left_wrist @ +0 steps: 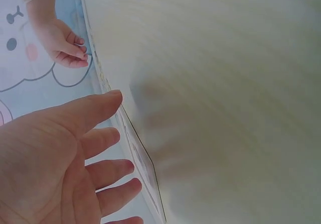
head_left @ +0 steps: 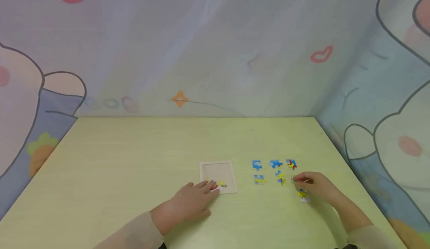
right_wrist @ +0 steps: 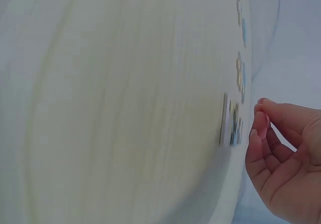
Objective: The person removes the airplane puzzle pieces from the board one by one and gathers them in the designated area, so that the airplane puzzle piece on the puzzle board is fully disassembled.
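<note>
A pale square puzzle tray (head_left: 217,163) lies on the table, with colourful puzzle pieces (head_left: 221,184) along its lower inside. My left hand (head_left: 193,203) rests over the tray's lower left corner, fingers extended and partly covering those pieces; the left wrist view shows its fingers spread. On the right, my right hand (head_left: 319,185) pinches a small puzzle piece (head_left: 293,179) between thumb and fingertips, low over the table. The right wrist view shows the fingertips together, but the piece cannot be made out there. Just below that hand lie a yellow-and-blue piece (head_left: 302,192) and a whitish piece (head_left: 304,200).
Several loose pieces lie in rows right of the tray: a blue one (head_left: 256,165), another blue one (head_left: 276,163), a red-and-blue one (head_left: 291,164), and yellow-and-blue ones (head_left: 259,179) below. A cartoon-printed curtain (head_left: 215,55) stands behind the table (head_left: 134,148) and along its sides.
</note>
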### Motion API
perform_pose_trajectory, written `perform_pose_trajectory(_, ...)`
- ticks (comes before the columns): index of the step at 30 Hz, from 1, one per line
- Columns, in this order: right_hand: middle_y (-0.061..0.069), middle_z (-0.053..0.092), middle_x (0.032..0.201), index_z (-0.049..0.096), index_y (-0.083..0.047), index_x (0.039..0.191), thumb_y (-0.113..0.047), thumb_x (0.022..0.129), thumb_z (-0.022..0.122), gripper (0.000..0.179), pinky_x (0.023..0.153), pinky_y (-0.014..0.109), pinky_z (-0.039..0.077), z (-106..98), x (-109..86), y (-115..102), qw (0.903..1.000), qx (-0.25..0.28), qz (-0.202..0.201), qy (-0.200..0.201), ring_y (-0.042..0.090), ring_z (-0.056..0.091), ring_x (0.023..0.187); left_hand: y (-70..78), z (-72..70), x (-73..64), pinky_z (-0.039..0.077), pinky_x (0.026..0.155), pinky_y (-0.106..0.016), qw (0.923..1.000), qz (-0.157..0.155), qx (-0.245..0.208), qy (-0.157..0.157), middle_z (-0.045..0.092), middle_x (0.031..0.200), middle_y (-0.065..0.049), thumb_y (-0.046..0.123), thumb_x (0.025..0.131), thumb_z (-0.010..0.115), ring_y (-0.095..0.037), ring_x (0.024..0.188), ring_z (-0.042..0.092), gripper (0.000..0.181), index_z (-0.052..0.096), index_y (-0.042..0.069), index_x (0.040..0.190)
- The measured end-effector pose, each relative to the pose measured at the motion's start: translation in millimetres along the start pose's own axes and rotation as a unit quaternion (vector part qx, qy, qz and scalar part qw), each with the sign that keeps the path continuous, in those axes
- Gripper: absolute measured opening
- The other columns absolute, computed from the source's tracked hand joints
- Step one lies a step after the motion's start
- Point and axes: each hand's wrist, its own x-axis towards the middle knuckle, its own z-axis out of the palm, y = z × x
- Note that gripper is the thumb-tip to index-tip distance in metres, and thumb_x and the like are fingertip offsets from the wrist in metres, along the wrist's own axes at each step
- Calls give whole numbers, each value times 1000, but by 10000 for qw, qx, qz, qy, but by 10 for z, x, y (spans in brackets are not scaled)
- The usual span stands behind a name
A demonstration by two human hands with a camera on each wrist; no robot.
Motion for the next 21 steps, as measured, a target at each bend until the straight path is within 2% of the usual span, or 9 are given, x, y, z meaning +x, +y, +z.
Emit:
perform_pose_trajectory(10,13,63,100,63,5,110,-11,92,59,24,62,29,49,377,285,-301,9978,541,-319,-209,21,59,79,-79,70,-114,42,93,-46,9998,-58,99,148,42,143,-7,39,88,60,-22,126,44,55,47,20,138)
perform_pose_trajectory(13,9,63,98,65,1,108,-13,91,60,23,65,28,50,530,386,-438,9978,522,-327,-256,20,59,81,-106,96,-119,43,92,-46,9998,-48,104,160,43,142,-9,39,88,60,-21,127,44,55,47,20,138)
perform_pose_trajectory(21,0,65,97,69,-8,103,-13,91,61,16,78,32,47,935,641,-856,9982,39,-515,-315,15,58,88,-127,96,-128,44,91,-45,9998,-45,182,121,43,142,-8,40,88,60,-20,126,44,54,48,22,137)
